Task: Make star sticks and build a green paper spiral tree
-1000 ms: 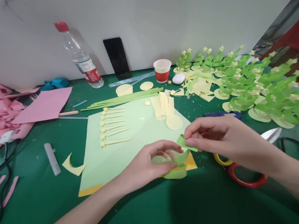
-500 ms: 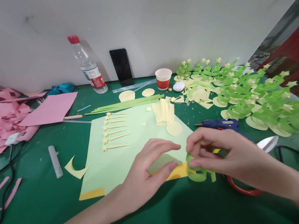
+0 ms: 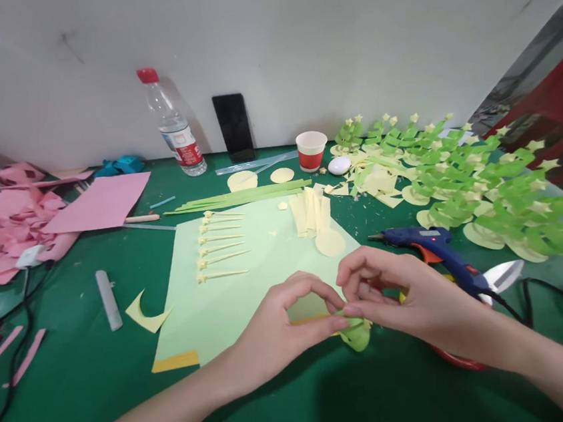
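Observation:
Both my hands meet over the front right corner of a pale green paper sheet [image 3: 231, 310]. A curled green paper strip [image 3: 357, 337] is pinched between the thumb and fingers of my right hand [image 3: 395, 289]. The fingertips of my left hand [image 3: 293, 317] close on the same strip from the other side. Part of the strip is hidden behind the fingers. Several thin cream paper stems with small stars [image 3: 222, 247] lie in a column on the sheet. Cream strips [image 3: 310, 211] and a cream paper disc [image 3: 330, 242] rest at its upper right.
A blue glue gun [image 3: 433, 241] and red-handled scissors [image 3: 502, 276] lie by my right hand. Green paper plants [image 3: 484, 183] crowd the back right. A water bottle [image 3: 177, 134], a phone [image 3: 234, 127] and a paper cup [image 3: 311, 151] stand along the wall. Pink paper [image 3: 99, 202] is at left.
My right hand has moved left with the green strip. My left fingers, apart before, have closed on it. The strip's loose curls have been drawn in closer. The view has shifted slightly.

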### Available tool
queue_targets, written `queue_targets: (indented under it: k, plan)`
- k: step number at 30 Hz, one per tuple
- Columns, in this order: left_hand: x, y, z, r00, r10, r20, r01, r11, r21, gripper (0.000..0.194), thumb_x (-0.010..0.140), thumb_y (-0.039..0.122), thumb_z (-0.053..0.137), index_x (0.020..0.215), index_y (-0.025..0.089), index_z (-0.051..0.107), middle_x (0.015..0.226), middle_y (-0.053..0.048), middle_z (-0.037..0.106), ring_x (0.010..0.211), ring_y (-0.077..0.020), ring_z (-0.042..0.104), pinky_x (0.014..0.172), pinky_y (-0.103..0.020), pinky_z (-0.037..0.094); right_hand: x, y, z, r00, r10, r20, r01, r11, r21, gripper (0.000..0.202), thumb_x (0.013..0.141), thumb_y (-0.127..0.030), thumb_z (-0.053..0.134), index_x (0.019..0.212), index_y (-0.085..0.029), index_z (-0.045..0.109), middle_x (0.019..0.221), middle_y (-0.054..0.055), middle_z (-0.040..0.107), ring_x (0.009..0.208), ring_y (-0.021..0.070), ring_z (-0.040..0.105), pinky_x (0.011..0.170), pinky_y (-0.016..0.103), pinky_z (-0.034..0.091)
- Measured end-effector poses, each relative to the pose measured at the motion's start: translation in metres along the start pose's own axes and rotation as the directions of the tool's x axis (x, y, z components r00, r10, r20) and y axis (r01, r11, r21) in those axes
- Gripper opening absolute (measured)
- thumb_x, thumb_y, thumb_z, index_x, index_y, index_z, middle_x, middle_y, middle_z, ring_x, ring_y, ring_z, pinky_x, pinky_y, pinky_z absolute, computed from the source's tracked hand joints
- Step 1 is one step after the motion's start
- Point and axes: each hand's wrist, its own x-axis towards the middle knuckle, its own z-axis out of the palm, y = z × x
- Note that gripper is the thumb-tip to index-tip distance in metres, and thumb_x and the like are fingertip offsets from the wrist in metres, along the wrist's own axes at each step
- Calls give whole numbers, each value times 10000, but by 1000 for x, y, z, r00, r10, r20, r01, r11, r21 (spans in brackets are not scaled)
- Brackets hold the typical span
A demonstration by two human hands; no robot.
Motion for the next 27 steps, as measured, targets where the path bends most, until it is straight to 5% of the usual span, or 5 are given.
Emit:
queue_targets:
  k: [9,16,24,27]
  plan:
    - [4,-3,2,996,-55,74,55,998,-1,133,783,288,593,717,174,580,847,-14,588,865,-173,558,832,-281,398,1,1,-1,990,114,83,-108,992,-67,111,763,-241,503,870,-218,520,614,-46,484,554,89,432,496,197,336]
    - [5,-23,11,988,138,64,-139,990,18,74,749,201,619,687,163,606,756,-33,600,801,-168,543,790,-275,431,11,2,-14,982,-111,-151,57,944,-326,133,802,-295,477,824,-194,560,703,8,583,566,101,484,517,215,405]
    - [5,-45,21,969,236,69,-236,972,-6,106,762,233,610,710,161,667,750,-63,669,750,-171,567,761,-291,466,87,-11,36,962,-198,186,271,743,-611,105,801,-150,519,772,-164,619,801,6,632,708,115,548,640,255,443]
    - [7,-51,21,966,256,47,-254,966,-36,211,754,353,627,666,169,680,706,-63,684,728,-181,581,788,-321,466,117,-10,56,951,-175,255,304,678,-669,149,846,-254,520,895,-136,596,931,37,609,836,148,571,735,338,474]
